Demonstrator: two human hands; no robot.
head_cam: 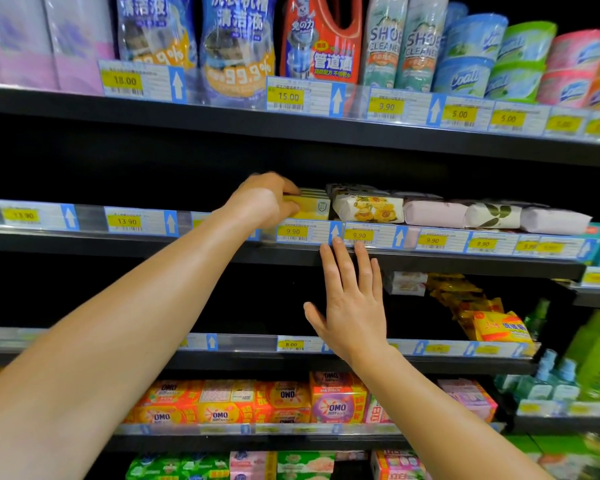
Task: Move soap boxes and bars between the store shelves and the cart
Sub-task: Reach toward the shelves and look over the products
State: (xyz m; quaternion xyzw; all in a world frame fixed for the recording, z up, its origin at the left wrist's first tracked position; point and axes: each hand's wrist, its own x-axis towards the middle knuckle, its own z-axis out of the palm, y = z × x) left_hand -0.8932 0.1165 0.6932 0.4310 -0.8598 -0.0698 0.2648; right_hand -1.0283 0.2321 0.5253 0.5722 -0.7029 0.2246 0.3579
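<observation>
My left hand [262, 199] grips a yellow soap box [312, 207] at the front of the middle shelf [222, 237], fingers curled over its top and left end. More yellow boxes sit behind it. My right hand [352, 299] is spread flat with straight fingers just below that shelf's edge, fingertips near the 9.90 price tags, holding nothing. To the right of the yellow box lie paper-wrapped soap bars [369, 206] in floral, pink and leaf prints. No cart is in view.
The top shelf carries cleaner bottles [238, 46] and round tubs [520, 60]. Yellow soap packs [499, 327] lie on the shelf below my right hand; orange OMO boxes [222, 407] fill a lower one. The left halves of the two middle shelves look dark.
</observation>
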